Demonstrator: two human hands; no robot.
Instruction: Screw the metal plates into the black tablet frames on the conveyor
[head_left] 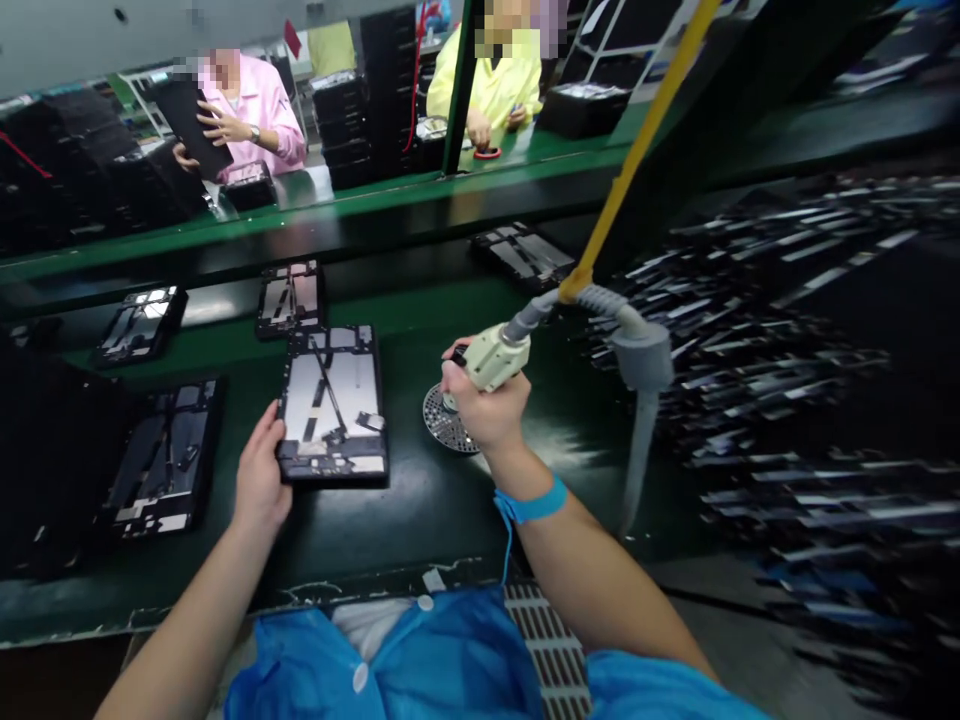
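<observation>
My left hand (261,470) grips the left edge of an opened tablet (335,390), its fingers partly under the black frame. The tablet's silver inside shows, with dark ribbon cables across it and a small loose-looking part near the lower right. My right hand (491,405) is wrapped round a pale electric screwdriver (497,357) with a grey cord. Below that hand is a round perforated metal disc (444,418), partly hidden by the fingers. The screwdriver's tip is hidden. A blue strap (536,503) circles my right wrist.
More opened tablets lie left (161,455), behind and at the back right. A yellow cord (645,125) holds up the screwdriver cable; a grey plug (643,357) hangs nearby. Blurred stacks of dark parts (795,430) stand right. Two co-workers sit across the green bench (420,530).
</observation>
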